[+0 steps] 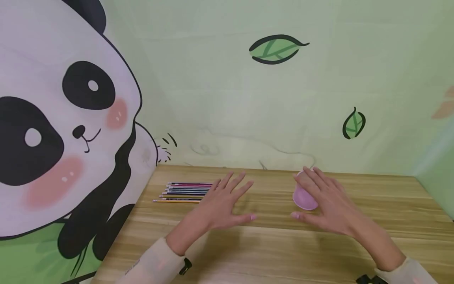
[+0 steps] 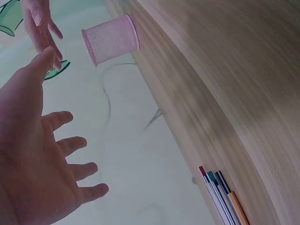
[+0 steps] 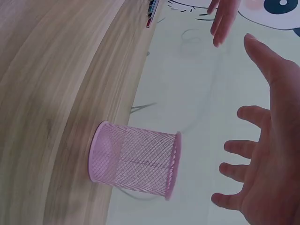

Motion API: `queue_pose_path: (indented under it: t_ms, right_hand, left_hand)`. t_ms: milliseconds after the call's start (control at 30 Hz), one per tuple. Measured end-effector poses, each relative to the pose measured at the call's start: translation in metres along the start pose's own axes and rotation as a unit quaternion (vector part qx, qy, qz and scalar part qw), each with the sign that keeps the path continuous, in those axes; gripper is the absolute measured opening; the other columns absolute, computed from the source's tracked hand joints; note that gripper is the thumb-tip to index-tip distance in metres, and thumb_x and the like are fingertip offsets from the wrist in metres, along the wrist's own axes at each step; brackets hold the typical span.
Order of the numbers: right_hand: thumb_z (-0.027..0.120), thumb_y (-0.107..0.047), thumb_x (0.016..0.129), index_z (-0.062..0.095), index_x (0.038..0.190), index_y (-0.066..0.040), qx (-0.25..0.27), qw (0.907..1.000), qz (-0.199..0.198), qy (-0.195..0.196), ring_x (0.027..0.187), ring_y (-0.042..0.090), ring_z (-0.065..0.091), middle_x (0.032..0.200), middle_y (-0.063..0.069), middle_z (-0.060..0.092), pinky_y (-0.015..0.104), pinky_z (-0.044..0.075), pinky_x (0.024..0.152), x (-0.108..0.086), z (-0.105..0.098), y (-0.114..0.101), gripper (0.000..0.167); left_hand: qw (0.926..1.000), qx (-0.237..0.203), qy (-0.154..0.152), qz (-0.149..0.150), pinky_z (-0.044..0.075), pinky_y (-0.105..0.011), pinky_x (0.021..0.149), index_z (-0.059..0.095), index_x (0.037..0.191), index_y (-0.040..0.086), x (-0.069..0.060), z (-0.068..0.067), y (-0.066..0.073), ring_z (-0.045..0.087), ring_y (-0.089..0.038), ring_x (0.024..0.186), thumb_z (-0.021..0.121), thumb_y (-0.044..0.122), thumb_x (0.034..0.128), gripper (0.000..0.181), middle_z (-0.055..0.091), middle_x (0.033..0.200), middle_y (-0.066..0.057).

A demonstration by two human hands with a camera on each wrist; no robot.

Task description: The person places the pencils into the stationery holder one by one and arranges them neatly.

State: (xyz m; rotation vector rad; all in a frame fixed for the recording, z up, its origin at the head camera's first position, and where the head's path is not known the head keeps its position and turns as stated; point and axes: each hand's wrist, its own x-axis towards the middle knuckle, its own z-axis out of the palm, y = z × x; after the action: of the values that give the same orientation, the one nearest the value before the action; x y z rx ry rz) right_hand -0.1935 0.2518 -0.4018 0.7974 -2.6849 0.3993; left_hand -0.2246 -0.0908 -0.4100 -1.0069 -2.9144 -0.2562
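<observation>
Fingers spread wide: left hand (image 1: 220,206) lower centre, by slim pencils (image 1: 188,192); right hand (image 1: 329,202) lower right, by cylindrical mesh cup (image 1: 304,199).

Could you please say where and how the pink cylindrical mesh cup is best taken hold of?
Probably around the wall of the cup at mid-height, coming from the right: it stands upright, its round side is unobstructed there, and the open right grip is nearer.

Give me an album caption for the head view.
Arms extended over a wooden table with pencils and a pink cup, beside a cartoon panda.
</observation>
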Motion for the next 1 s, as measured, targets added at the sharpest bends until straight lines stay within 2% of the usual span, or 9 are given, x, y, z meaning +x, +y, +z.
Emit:
queue_pose_path:
  t_ms: [133, 200, 300, 433, 533, 667, 800, 1000]
  right_hand:
    - [0.085, -0.054, 0.084, 0.043, 0.161, -0.022, 0.025, 0.9994, -0.005, 0.024, 0.15, 0.051, 0.034, 0.165, 0.019, 0.039, 0.079, 0.037, 0.106, 0.003, -0.002, 0.009, 0.094]
    - [0.087, -0.045, 0.084, 0.044, 0.161, -0.02, 0.046, 0.9985, -0.001, 0.032, 0.148, 0.051, 0.036, 0.164, 0.02, 0.04, 0.078, 0.038, 0.105, 0.004, -0.003, 0.017, 0.092]
    - [0.086, -0.036, 0.087, 0.044, 0.161, -0.016, 0.098, 0.9942, 0.034, 0.028, 0.147, 0.051, 0.037, 0.163, 0.02, 0.041, 0.079, 0.037, 0.105, 0.005, -0.004, 0.03, 0.088]
    - [0.085, -0.031, 0.091, 0.046, 0.158, -0.008, 0.179, 0.9783, 0.101, 0.025, 0.146, 0.052, 0.039, 0.16, 0.023, 0.044, 0.077, 0.036, 0.108, 0.003, 0.0, 0.049, 0.081]
    - [0.084, -0.028, 0.093, 0.046, 0.156, -0.003, 0.212, 0.9689, 0.125, 0.03, 0.143, 0.051, 0.043, 0.156, 0.026, 0.048, 0.074, 0.039, 0.109, 0.002, 0.007, 0.059, 0.078]
    - [0.081, -0.026, 0.095, 0.043, 0.157, 0.003, 0.235, 0.9615, 0.14, 0.028, 0.141, 0.049, 0.045, 0.153, 0.029, 0.049, 0.072, 0.04, 0.109, 0.001, 0.015, 0.068, 0.078]
    - [0.081, -0.026, 0.096, 0.038, 0.158, 0.007, 0.252, 0.9544, 0.159, 0.022, 0.141, 0.05, 0.043, 0.154, 0.032, 0.046, 0.072, 0.039, 0.11, 0.002, 0.02, 0.074, 0.082]
    - [0.08, -0.021, 0.096, 0.032, 0.158, 0.011, 0.283, 0.9409, 0.184, 0.025, 0.142, 0.052, 0.041, 0.155, 0.035, 0.042, 0.07, 0.039, 0.111, 0.002, 0.026, 0.084, 0.085]
  left_hand:
    - [0.9994, -0.031, 0.01, -0.004, 0.021, -0.062, 0.126, 0.028, 0.169, 0.03, 0.002, -0.002, -0.014, 0.01, -0.034, 0.163, 0.055, 0.081, 0.0931, 0.095, 0.015, 0.177, 0.001]
    - [0.9982, -0.053, 0.021, -0.018, 0.027, -0.06, 0.125, 0.034, 0.167, 0.026, 0.003, -0.003, -0.026, 0.02, -0.034, 0.161, 0.063, 0.076, 0.093, 0.093, 0.024, 0.175, -0.001]
    - [0.9941, -0.087, 0.041, -0.05, 0.04, -0.055, 0.119, 0.049, 0.157, 0.017, 0.0, -0.004, -0.046, 0.042, -0.033, 0.15, 0.076, 0.057, 0.094, 0.08, 0.046, 0.162, -0.006]
    - [0.9879, -0.114, 0.044, -0.096, 0.053, -0.045, 0.103, 0.066, 0.133, 0.007, -0.005, 0.002, -0.071, 0.062, -0.027, 0.121, 0.082, 0.029, 0.0952, 0.047, 0.065, 0.13, -0.008]
    - [0.9857, -0.121, 0.033, -0.112, 0.056, -0.042, 0.091, 0.07, 0.115, 0.003, -0.01, 0.011, -0.087, 0.064, -0.023, 0.101, 0.082, 0.014, 0.0935, 0.027, 0.066, 0.108, -0.007]
    - [0.9844, -0.122, 0.014, -0.126, 0.056, -0.04, 0.085, 0.072, 0.1, 0.003, -0.017, 0.023, -0.103, 0.062, -0.021, 0.091, 0.084, 0.005, 0.09, 0.016, 0.063, 0.096, -0.006]
    - [0.9845, -0.114, 0.003, -0.133, 0.056, -0.039, 0.084, 0.072, 0.095, 0.005, -0.023, 0.032, -0.116, 0.062, -0.02, 0.089, 0.084, 0.003, 0.0891, 0.013, 0.064, 0.095, -0.005]
    - [0.9854, -0.112, 0.011, -0.128, 0.057, -0.038, 0.083, 0.072, 0.095, 0.006, -0.026, 0.042, -0.126, 0.063, -0.017, 0.088, 0.083, 0.0, 0.0883, 0.013, 0.064, 0.093, -0.002]
